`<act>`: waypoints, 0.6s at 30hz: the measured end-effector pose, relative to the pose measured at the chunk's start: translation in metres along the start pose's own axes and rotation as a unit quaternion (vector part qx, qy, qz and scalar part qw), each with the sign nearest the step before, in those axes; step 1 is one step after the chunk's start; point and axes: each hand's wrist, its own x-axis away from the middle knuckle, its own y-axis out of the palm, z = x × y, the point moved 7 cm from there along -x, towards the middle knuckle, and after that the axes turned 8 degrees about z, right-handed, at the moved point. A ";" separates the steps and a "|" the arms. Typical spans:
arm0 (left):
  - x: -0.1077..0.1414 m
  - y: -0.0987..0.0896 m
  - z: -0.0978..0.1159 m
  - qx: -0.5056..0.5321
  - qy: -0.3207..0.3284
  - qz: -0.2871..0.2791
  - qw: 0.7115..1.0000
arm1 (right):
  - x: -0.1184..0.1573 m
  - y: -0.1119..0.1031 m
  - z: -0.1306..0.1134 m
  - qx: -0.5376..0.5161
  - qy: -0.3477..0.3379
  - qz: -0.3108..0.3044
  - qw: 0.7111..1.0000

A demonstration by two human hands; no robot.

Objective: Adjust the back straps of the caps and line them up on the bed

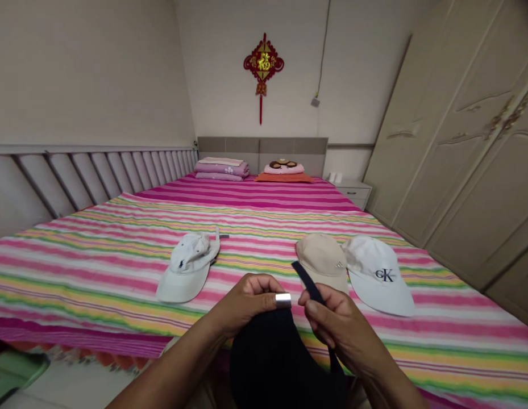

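Note:
A dark cap (267,358) is held low in front of me, its back strap undone. My left hand (255,295) pinches the silver metal buckle (283,300) on one side of the cap's rear opening. Between the thumb and fingers of my right hand (329,315) is the dark strap (306,279), its free end pointing up and left. Strap and buckle are apart. Beyond my right hand lie a beige cap (321,255) and a white cap with CK letters (377,272), touching side by side. A white cap with a small dark logo (189,264) rests to the left.
The caps lie on a bed with a striped sheet (119,238). Folded bedding (223,168) and a pink pillow (284,168) are at the headboard (291,149). A wardrobe (451,142) stands right, a railing (84,176) left, and a green stool (19,369) low left.

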 end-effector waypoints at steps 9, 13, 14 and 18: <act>0.001 0.001 0.009 -0.138 0.106 -0.016 0.985 | -0.008 0.023 0.008 -0.036 0.035 -0.027 0.998; 0.009 0.006 0.022 -0.214 0.216 -0.019 0.953 | -0.007 0.026 0.013 -0.089 0.053 -0.034 0.994; 0.011 0.005 0.024 -0.235 0.236 0.001 0.943 | -0.007 0.026 0.013 -0.092 0.053 -0.028 0.994; 0.016 0.004 0.031 -0.264 0.294 0.061 0.917 | -0.008 0.022 0.012 -0.080 0.039 0.011 0.996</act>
